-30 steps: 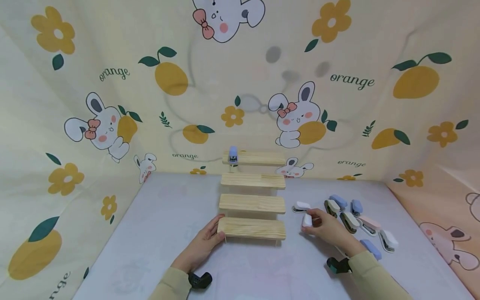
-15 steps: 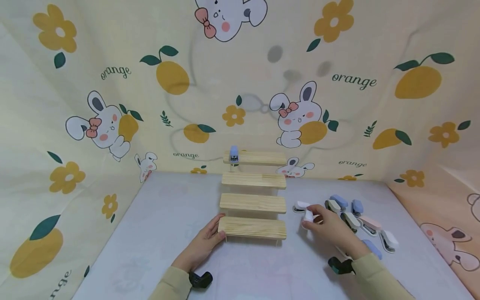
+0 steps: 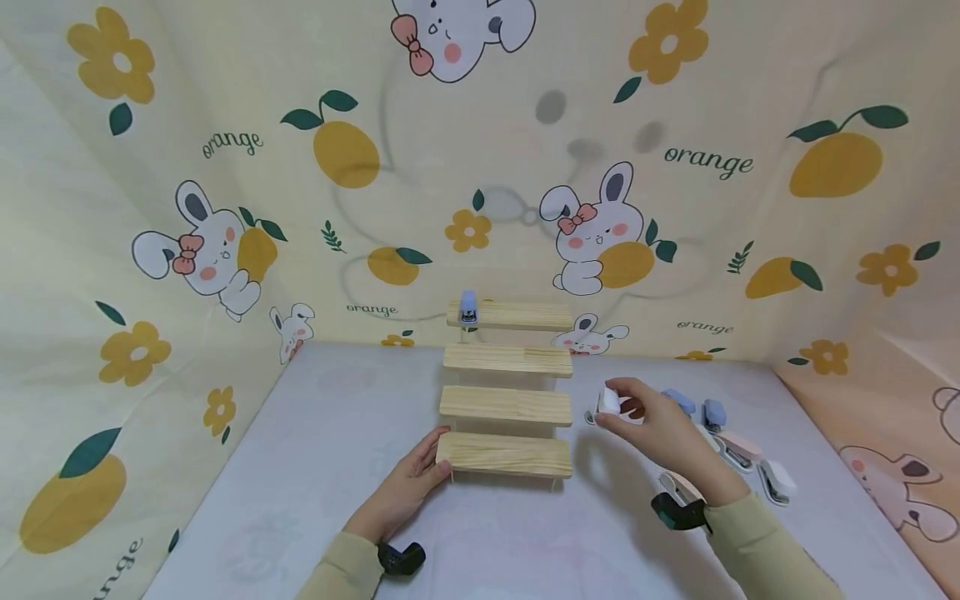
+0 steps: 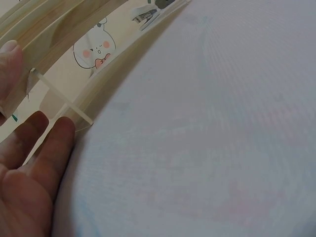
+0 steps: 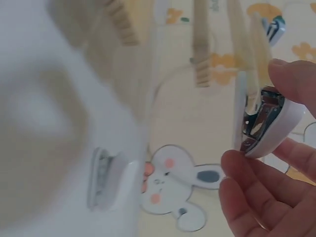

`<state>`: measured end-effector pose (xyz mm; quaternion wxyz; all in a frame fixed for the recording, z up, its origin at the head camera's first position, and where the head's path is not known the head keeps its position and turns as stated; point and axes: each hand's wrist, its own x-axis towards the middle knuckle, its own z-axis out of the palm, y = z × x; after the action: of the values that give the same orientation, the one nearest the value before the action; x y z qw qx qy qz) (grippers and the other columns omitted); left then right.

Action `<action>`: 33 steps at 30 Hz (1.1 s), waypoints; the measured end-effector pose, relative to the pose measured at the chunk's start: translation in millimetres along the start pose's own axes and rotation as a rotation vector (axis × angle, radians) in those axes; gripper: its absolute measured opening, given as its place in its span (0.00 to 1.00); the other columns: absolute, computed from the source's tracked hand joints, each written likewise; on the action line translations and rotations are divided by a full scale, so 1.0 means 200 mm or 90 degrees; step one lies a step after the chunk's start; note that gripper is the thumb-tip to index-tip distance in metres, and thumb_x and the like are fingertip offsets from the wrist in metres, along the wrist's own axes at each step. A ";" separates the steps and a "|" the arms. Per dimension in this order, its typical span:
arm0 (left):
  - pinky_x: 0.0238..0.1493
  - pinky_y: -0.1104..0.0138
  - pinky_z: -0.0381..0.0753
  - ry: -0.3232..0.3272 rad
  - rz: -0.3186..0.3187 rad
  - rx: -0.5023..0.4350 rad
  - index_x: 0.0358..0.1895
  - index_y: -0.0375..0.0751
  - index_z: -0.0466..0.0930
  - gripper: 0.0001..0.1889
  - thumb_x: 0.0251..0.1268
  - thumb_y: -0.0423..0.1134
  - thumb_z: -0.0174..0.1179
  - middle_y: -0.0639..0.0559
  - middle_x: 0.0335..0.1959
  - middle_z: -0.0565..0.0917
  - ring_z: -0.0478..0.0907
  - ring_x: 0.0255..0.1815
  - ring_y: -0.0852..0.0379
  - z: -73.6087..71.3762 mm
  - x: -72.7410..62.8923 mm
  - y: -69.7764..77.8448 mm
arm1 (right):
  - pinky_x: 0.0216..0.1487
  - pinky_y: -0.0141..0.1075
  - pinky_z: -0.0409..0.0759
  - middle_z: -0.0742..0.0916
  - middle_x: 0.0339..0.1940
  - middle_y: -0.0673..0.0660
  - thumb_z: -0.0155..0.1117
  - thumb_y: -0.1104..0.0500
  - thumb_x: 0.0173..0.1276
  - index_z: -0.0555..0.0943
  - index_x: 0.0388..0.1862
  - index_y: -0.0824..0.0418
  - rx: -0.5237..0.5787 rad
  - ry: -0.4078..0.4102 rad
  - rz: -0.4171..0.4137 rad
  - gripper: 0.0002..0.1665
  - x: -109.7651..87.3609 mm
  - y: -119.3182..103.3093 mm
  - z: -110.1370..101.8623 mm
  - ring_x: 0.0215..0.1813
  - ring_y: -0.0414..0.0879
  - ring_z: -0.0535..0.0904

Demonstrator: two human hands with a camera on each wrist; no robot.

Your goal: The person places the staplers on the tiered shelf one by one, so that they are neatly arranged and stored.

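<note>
A white mini stapler (image 3: pixel 609 402) is pinched between the thumb and fingers of my right hand (image 3: pixel 660 429), raised above the table. In the right wrist view its metal inner parts (image 5: pixel 264 118) show. Below it, another white stapler (image 5: pixel 118 182) lies on the table, mostly covered in the head view. My left hand (image 3: pixel 408 479) holds the left end of the lowest step of a wooden tiered display rack (image 3: pixel 504 456), thumb at the board and fingers beside its thin leg (image 4: pixel 61 96). On the top step, at its left, stands a lavender-blue stapler (image 3: pixel 468 308).
Right of the rack several staplers lie loosely grouped, among them a blue one (image 3: pixel 714 413), a pink one (image 3: pixel 738 450), a white one (image 3: pixel 778 482) and a cream one (image 3: pixel 678 487) by the right wrist. A printed cloth (image 3: pixel 450 167) rises behind the table.
My right hand has lifted the white stapler off the table and carried it up and slightly left, over the other white stapler. My left hand has stayed at the rack.
</note>
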<state>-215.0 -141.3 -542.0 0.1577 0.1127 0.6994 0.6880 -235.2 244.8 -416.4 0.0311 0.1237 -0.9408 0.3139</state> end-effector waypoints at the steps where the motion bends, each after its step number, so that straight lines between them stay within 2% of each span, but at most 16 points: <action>1: 0.71 0.61 0.58 0.001 -0.001 0.001 0.77 0.56 0.51 0.36 0.69 0.47 0.57 0.45 0.76 0.55 0.54 0.74 0.50 0.00 0.00 0.00 | 0.43 0.43 0.82 0.81 0.52 0.56 0.63 0.29 0.58 0.71 0.65 0.55 0.001 0.005 -0.006 0.45 0.01 -0.01 -0.01 0.47 0.51 0.78; 7: 0.71 0.62 0.58 -0.001 -0.001 -0.002 0.77 0.55 0.51 0.36 0.69 0.47 0.57 0.44 0.76 0.55 0.54 0.74 0.50 0.00 0.00 0.00 | 0.42 0.42 0.82 0.80 0.54 0.56 0.63 0.29 0.58 0.70 0.67 0.54 0.022 0.014 -0.031 0.45 0.09 -0.10 -0.04 0.47 0.51 0.78; 13: 0.71 0.61 0.58 -0.003 0.006 -0.012 0.77 0.55 0.51 0.35 0.70 0.46 0.56 0.43 0.76 0.56 0.55 0.74 0.50 0.00 0.00 0.00 | 0.40 0.40 0.83 0.80 0.51 0.53 0.67 0.35 0.60 0.70 0.66 0.52 0.094 0.027 -0.051 0.41 0.20 -0.17 -0.03 0.45 0.49 0.78; 20: 0.71 0.60 0.57 -0.005 0.006 -0.007 0.77 0.55 0.51 0.35 0.70 0.47 0.56 0.44 0.76 0.56 0.55 0.74 0.49 0.00 0.00 0.00 | 0.43 0.42 0.82 0.77 0.60 0.56 0.69 0.40 0.61 0.64 0.71 0.54 0.163 0.083 -0.073 0.44 0.33 -0.24 0.03 0.46 0.49 0.77; 25: 0.71 0.60 0.58 0.000 0.001 -0.004 0.77 0.56 0.51 0.36 0.70 0.48 0.57 0.45 0.76 0.56 0.55 0.74 0.50 0.00 0.01 -0.01 | 0.46 0.43 0.80 0.77 0.58 0.56 0.69 0.41 0.62 0.62 0.72 0.54 0.202 0.119 -0.092 0.45 0.43 -0.29 0.08 0.48 0.49 0.76; 29: 0.71 0.60 0.58 0.004 -0.005 -0.009 0.76 0.58 0.52 0.36 0.69 0.49 0.58 0.46 0.75 0.57 0.56 0.73 0.51 0.00 0.01 -0.01 | 0.49 0.43 0.79 0.78 0.56 0.54 0.70 0.43 0.62 0.64 0.71 0.56 0.194 0.138 -0.119 0.44 0.53 -0.33 0.09 0.48 0.48 0.76; 33: 0.70 0.61 0.59 0.005 -0.007 -0.017 0.76 0.59 0.53 0.35 0.68 0.48 0.58 0.47 0.75 0.58 0.57 0.73 0.52 0.00 0.01 -0.01 | 0.47 0.42 0.82 0.78 0.57 0.53 0.70 0.45 0.62 0.66 0.70 0.58 0.160 0.129 -0.140 0.42 0.62 -0.39 0.09 0.46 0.47 0.78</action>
<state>-216.7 -140.8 -544.3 0.1598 0.1040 0.6911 0.6971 -336.1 147.2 -369.2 0.1441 0.1961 -0.8671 0.4346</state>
